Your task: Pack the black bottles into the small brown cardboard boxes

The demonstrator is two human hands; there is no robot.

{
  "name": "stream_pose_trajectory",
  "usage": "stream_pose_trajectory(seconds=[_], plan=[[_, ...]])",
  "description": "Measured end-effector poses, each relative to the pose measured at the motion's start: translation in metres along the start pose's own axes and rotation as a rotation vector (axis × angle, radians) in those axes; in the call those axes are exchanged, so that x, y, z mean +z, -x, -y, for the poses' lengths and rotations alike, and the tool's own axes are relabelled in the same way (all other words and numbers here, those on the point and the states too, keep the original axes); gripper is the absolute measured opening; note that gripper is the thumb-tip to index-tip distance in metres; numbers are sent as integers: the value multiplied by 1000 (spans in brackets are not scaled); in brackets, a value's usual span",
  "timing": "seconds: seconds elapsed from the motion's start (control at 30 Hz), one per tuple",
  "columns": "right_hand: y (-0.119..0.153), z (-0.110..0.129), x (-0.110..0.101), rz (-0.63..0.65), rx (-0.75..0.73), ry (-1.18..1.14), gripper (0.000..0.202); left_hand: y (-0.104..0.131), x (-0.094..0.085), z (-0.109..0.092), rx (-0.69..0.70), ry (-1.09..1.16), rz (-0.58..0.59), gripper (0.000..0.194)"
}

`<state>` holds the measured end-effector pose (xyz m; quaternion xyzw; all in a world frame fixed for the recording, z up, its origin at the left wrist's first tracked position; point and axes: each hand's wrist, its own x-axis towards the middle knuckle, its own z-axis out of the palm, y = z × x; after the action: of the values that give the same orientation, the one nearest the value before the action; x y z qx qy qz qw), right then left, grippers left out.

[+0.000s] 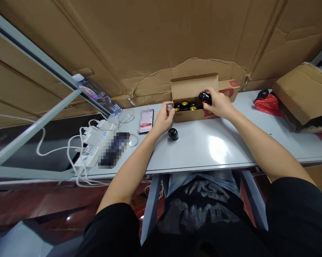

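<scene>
My right hand (218,102) grips a black cylindrical part (205,97) with a ridged end, held tilted above the right side of an open cardboard box (193,116). Inside the box stand several similar black parts (192,104), some showing a yellow, gold-like round centre. At the box's left end, my left hand (164,117) has its thumb and forefinger closed about the edge, the other fingers curled. Just in front of the box, a single black cylindrical part (173,134) rests on the white table (193,150).
Left of the box lie a phone (146,121), a second dark device (114,150) and a power strip (89,153) with tangled white cables. A water bottle (96,94) leans by the metal frame. Rightward are a red bag (268,103) and a larger carton (305,96).
</scene>
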<state>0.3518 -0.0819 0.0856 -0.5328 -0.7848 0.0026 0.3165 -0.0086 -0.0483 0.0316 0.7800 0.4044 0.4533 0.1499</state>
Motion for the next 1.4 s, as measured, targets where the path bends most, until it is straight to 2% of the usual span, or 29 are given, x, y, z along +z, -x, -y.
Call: stream_pose_trajectory(seconds=[0.23,0.43,0.57,0.67,0.8,1.03,1.17,1.4], plan=[[2,10,-10,-26,-55,-106,59,0,1,2,5,-2,3,27],[0,0,-3,-54,-66,-99,72,0,1,1,-2,14,7,30],[-3,-9,5,-113,-108,-159,63,0,-2,-2,-5,2,15,30],[-4,-10,8,-158,-72,-205,58,0,-3,-5,-8,-15,18,29],[-2,-5,4,-148,-16,-215,37,-1,-1,-8,-23,-19,10,27],[-1,4,-7,-114,-29,-186,34,0,0,-11,-31,-14,8,25],[-1,3,-6,-100,-2,-147,40,0,-1,-13,-35,-14,14,26],[-2,-3,-1,-19,-20,-98,63,-1,-1,-13,-43,-12,22,26]])
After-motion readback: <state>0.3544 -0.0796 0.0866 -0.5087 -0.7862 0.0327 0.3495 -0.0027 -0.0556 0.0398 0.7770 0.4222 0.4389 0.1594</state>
